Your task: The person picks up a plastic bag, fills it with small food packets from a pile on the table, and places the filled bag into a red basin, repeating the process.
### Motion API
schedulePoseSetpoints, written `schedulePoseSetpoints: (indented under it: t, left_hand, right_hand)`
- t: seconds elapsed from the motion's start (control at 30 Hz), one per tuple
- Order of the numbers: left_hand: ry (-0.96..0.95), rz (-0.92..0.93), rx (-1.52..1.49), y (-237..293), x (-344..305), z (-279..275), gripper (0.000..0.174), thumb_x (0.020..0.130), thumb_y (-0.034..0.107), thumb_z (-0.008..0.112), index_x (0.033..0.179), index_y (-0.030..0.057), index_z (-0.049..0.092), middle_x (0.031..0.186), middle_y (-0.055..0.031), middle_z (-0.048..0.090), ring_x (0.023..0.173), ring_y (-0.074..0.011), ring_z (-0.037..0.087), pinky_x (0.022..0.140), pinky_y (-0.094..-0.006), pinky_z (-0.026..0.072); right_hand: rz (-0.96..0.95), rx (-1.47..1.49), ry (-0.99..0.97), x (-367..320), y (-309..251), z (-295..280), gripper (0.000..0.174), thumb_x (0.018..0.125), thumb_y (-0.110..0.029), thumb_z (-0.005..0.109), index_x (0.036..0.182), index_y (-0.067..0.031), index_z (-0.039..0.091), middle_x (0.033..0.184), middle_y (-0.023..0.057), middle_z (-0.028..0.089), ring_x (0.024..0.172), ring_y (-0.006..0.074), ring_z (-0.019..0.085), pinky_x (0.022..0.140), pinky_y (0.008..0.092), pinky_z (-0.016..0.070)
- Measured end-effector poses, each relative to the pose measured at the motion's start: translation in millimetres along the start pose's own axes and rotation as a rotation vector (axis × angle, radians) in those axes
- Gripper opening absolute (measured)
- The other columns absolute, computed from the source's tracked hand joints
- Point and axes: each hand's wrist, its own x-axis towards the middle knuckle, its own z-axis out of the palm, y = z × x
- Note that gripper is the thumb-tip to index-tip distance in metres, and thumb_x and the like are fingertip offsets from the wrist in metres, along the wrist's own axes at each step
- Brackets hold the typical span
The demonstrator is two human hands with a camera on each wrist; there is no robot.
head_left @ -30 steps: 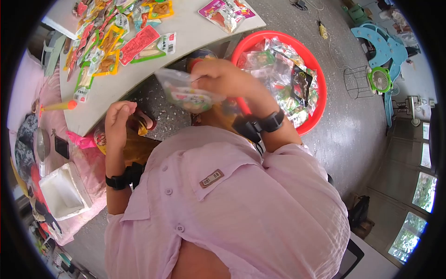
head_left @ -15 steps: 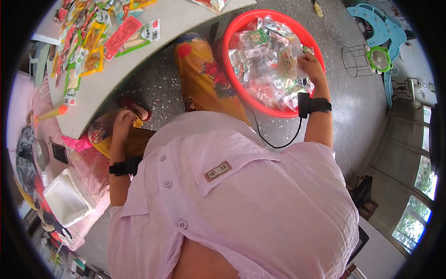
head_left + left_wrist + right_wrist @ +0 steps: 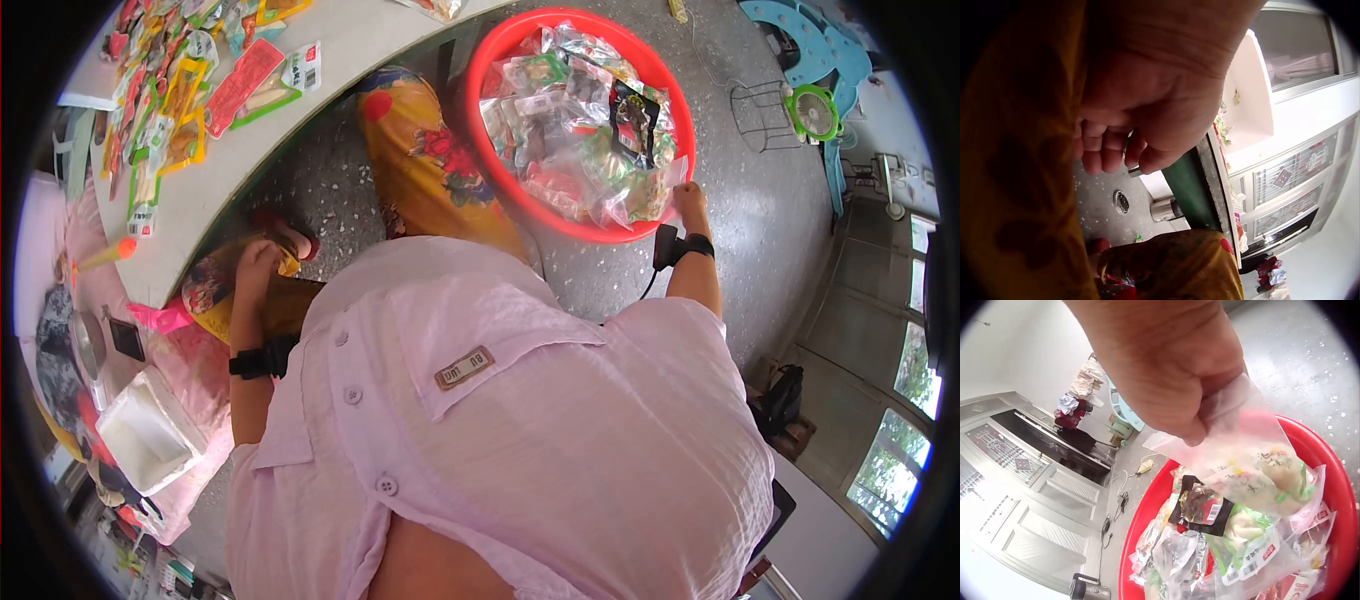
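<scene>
In the right wrist view, my right hand (image 3: 1166, 375) pinches the top of a clear plastic bag (image 3: 1241, 447) with a printed food packet inside. The bag hangs over a red basin (image 3: 682, 110), at the side of its rim nearest me. Clear-bagged food packets fill the basin, with a black packet (image 3: 633, 122) lying on top of them. My left hand (image 3: 257, 270) rests by my left thigh, below the table edge. Its fingers (image 3: 1111, 150) hang loosely curled and hold nothing.
A white table (image 3: 340, 50) stands ahead on the left, with many colourful food packets (image 3: 243, 88) heaped on it. A white foam box (image 3: 150, 430) sits on pink cloth at the left. A green fan (image 3: 812, 112) stands on the floor beyond the basin.
My right hand carried the bag from in front of my body rightward over the basin, then drew it toward the basin's near right rim. The left hand lowered slightly to the thigh.
</scene>
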Motion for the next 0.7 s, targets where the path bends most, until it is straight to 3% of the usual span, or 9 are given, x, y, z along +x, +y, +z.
schedulePoseSetpoints:
  t: [0.23,0.3,0.43,0.53,0.7]
  left_hand:
    - [0.007,0.013,0.012,0,1,1,0.012,0.076,0.010,0.048,0.080,-0.0001,0.052,0.064,0.0006,0.048,0.057,-0.0059,0.041,0.052,-0.0186,0.0328]
    - [0.007,0.000,0.010,0,0,1,0.012,0.076,0.010,0.048,0.080,0.0000,0.052,0.064,0.0006,0.048,0.056,-0.0060,0.041,0.052,-0.0186,0.0329]
    - [0.010,-0.002,-0.006,0,0,0,0.012,0.076,0.010,0.049,0.081,0.0000,0.052,0.064,0.0002,0.048,0.056,-0.0061,0.042,0.052,-0.0187,0.0336]
    - [0.042,-0.024,0.033,2,-2,1,0.012,0.076,0.011,0.049,0.081,0.0001,0.052,0.065,-0.0003,0.050,0.056,-0.0062,0.043,0.052,-0.0188,0.0343]
    - [0.033,-0.048,0.049,2,2,1,0.012,0.075,0.011,0.049,0.080,0.0005,0.052,0.066,-0.0008,0.051,0.057,-0.0065,0.044,0.052,-0.0186,0.0353]
  right_hand:
    - [0.101,0.117,0.008,2,17,2,0.016,0.070,-0.017,0.052,0.072,-0.0007,0.054,0.057,0.0079,0.054,0.048,0.0146,0.053,0.045,0.0279,0.0430]
    - [0.092,-0.010,0.057,8,11,1,0.017,0.068,-0.018,0.052,0.074,-0.0022,0.056,0.062,0.0118,0.056,0.053,0.0199,0.057,0.050,0.0317,0.0454]
    - [-0.070,-0.179,0.193,27,10,5,0.018,0.068,-0.017,0.052,0.076,-0.0027,0.056,0.066,0.0156,0.058,0.058,0.0232,0.059,0.056,0.0340,0.0469]
    - [-0.052,0.029,0.093,33,-7,5,0.016,0.069,-0.016,0.051,0.075,-0.0023,0.055,0.058,0.0079,0.055,0.051,0.0168,0.056,0.045,0.0292,0.0437]
    - [0.011,0.109,-0.032,36,-43,2,0.012,0.068,-0.015,0.052,0.070,-0.0034,0.056,0.057,0.0063,0.054,0.050,0.0149,0.055,0.043,0.0285,0.0428]
